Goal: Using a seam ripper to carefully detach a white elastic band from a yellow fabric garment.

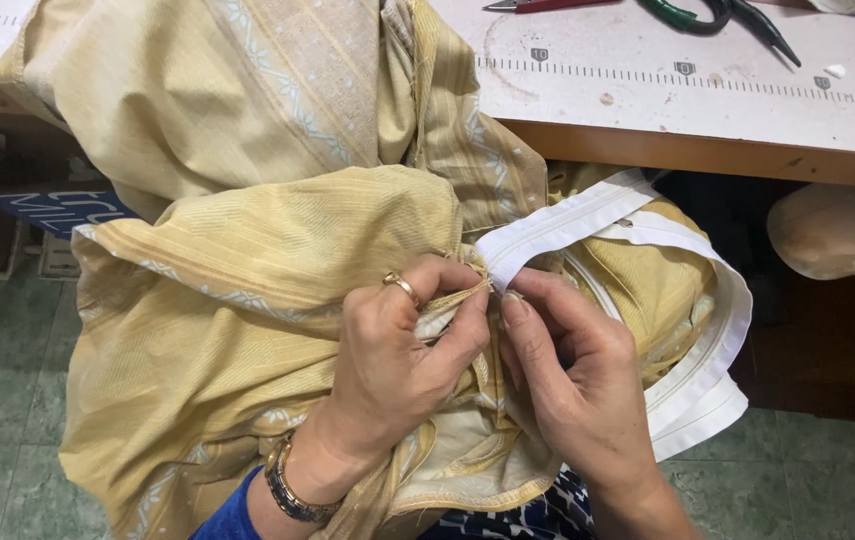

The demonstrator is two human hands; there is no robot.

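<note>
We have our left hand (402,355) pinched shut on a bunched fold of the yellow fabric (247,260), thumb and forefinger closed tight at the seam edge, a gold ring (402,287) on one finger. Our right hand (582,385) sits just beside it, fingertips curled in and pressed against the same gathered edge, right where the end of the white band (587,222) meets the cloth; it seems to nip the fabric too, though the fingers hide the contact. The two hands touch at the knuckles. The fabric lies heaped in our lap and runs up over the edge of the work table (707,110). The white band loops out to the right, round a bulge of the cloth, and back under our right hand. A bracelet (287,490) circles our left wrist, above a blue sleeve (232,515). On the table, well apart from our hands, lie green-handled scissors (717,15) and a red-handled tool (547,5).
</note>
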